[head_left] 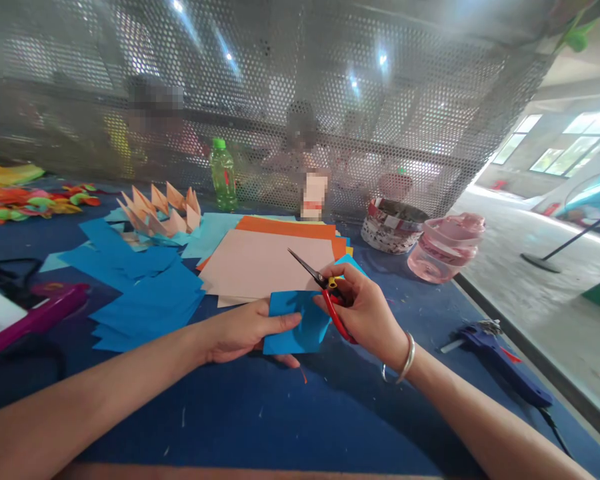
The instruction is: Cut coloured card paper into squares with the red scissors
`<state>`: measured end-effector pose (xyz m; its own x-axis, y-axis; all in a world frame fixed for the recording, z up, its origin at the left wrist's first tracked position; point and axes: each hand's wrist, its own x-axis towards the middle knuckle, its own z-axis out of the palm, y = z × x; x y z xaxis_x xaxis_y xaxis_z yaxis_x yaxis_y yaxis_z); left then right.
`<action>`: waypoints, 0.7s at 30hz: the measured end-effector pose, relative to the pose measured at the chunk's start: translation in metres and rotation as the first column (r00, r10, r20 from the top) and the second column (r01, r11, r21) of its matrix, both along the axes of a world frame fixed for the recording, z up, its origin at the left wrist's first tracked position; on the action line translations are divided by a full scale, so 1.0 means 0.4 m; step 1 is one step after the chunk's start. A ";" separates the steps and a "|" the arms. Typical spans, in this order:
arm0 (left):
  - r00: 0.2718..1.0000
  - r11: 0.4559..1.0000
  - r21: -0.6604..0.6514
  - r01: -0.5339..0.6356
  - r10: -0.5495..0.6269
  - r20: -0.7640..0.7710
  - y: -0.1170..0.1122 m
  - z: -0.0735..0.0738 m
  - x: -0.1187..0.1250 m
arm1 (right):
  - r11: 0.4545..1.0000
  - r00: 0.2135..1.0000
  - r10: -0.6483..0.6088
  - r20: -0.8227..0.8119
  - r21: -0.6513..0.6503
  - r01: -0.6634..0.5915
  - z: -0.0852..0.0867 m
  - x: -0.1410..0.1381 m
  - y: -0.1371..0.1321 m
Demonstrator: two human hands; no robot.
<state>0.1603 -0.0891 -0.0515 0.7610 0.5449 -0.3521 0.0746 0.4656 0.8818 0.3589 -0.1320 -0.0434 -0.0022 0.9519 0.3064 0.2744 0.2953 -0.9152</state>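
Between thumb and fingers, my left hand (250,327) grips a piece of blue paper (290,337) above the table. My right hand (367,307) holds red-handled scissors (338,313), their dark blades pointing up and to the left, away from the paper. Some right-hand fingertips are at the upper right edge of that paper; whether they pinch it I cannot tell. Just beyond the hands lies a stack of pale pink sheets (270,260) with orange paper (295,228) under it. Loose blue sheets (147,307) are heaped to the left.
A folded peach paper ring (160,212) and a green bottle (223,175) stand at the back. On the right are a round tub (393,230), a pink plastic jug (443,250) and a blue glue gun (505,367). A magenta tool (40,313) lies left. Perforated mesh (260,87) rises behind.
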 end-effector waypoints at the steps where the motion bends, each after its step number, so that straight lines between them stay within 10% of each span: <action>1: 1.000 1.000 0.006 0.004 -0.004 0.004 0.000 0.000 0.000 | 1.000 1.000 -0.002 -0.003 -0.002 0.002 0.000 0.000 0.000; 21: 0.978 0.952 0.261 -0.162 0.190 -0.084 -0.016 -0.008 0.019 | 1.000 0.999 0.005 -0.047 -0.011 -0.006 0.002 -0.011 -0.005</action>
